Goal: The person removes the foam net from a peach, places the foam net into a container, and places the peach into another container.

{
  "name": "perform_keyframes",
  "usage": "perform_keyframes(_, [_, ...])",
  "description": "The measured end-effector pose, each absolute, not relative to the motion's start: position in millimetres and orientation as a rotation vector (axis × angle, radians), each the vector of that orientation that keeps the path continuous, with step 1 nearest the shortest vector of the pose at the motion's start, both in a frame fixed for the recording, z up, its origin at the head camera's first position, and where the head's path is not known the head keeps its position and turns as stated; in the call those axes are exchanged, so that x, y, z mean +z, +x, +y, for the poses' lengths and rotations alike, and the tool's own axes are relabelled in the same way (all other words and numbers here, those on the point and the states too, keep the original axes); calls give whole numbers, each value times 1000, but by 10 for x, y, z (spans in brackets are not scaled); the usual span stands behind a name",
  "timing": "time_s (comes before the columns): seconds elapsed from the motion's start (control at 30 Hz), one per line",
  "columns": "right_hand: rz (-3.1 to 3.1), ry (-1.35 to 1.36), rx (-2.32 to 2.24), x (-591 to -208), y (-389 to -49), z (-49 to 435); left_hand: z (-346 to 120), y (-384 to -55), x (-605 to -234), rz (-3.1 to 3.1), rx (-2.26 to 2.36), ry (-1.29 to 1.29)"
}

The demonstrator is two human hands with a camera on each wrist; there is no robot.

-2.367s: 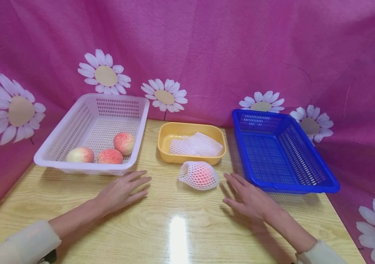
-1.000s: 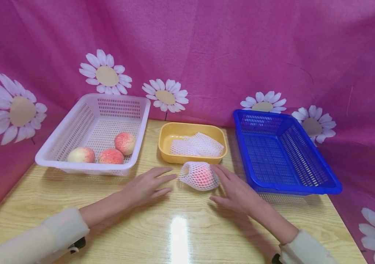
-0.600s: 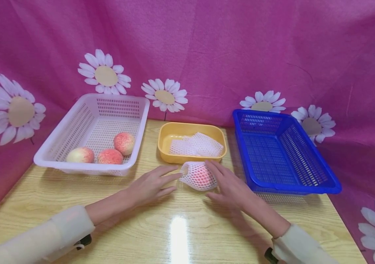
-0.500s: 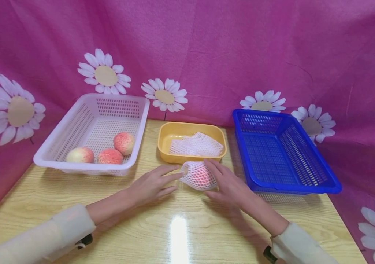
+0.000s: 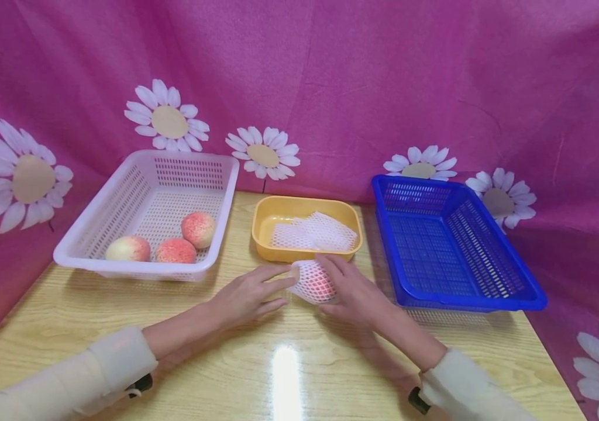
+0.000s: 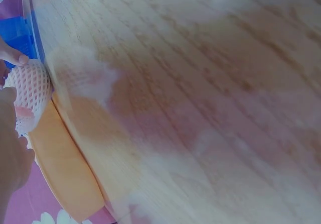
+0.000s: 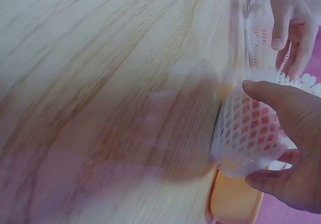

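A reddish peach in a white foam net sleeve lies on the table at the middle of the head view. My right hand curls round its right side. In the right wrist view the thumb lies on one side of the netted peach and fingers on the other. My left hand reaches in from the left, fingers fairly straight, with fingertips right at the sleeve's open end. The left wrist view catches part of the left hand beside the netting.
Behind the hands stands a yellow tray with white foam nets inside. A white basket at the left holds 3 peaches. A blue basket stands at the right. Pink flowered cloth hangs behind the table.
Both hands have moved inward to the netted peach. The right hand has closed round its right side, and the left has come to the sleeve's open end. The baskets and tray stay put.
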State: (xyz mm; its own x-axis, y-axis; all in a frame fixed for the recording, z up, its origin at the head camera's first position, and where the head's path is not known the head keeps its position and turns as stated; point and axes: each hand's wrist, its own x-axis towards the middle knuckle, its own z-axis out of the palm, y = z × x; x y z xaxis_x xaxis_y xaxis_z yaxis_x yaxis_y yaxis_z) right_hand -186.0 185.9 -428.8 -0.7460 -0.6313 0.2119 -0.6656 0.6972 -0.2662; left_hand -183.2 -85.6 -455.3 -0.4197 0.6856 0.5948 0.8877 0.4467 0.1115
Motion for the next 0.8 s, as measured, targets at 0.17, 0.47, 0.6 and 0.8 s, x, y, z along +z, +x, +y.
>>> perform_keyframes(0.17, [-2774, 1095, 507, -4316, -1885, 1793, -854, -1831, -4564, -2227, -578, -1315])
perform_keyframes(0.47, [-2665, 1085, 457, -4354, -1908, 1756, -833, -1844, -4557, -2178, -591, -1331])
perform_keyframes(0.6, [-2651, 1078, 433, -4340, -1912, 1766, -826, -1850, -4527, -2176, -585, -1324])
perform_keyframes(0.8, [-2610, 1084, 415, -4262, -1920, 1771, -829, -1863, -4464, -2170, -591, -1317])
